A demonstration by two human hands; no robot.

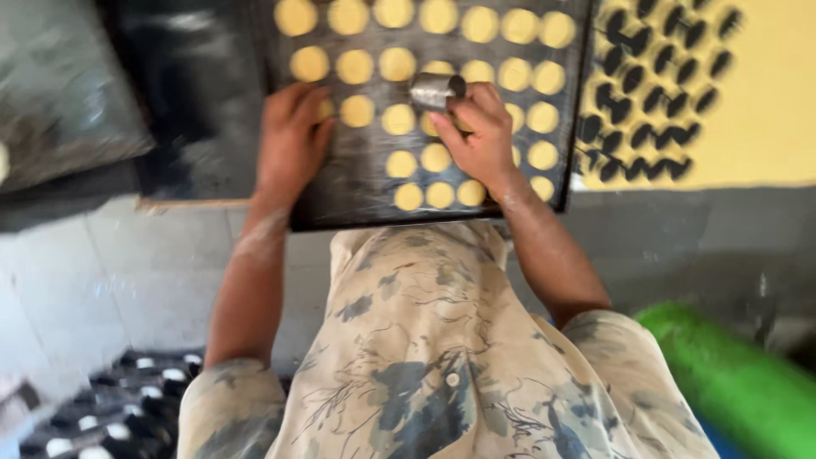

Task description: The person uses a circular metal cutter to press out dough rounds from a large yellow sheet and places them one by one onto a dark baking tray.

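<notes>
Cutter, a small metal ring, sits pinched in the fingers of our right hand over the middle of the dark tray, among rows of round yellow dough discs. Our left hand lies flat and open on the tray's left part, fingers spread, holding nothing, partly covering one disc. Right of the tray lies a yellow dough sheet full of cut-out holes, and a green roll sits near our right elbow.
</notes>
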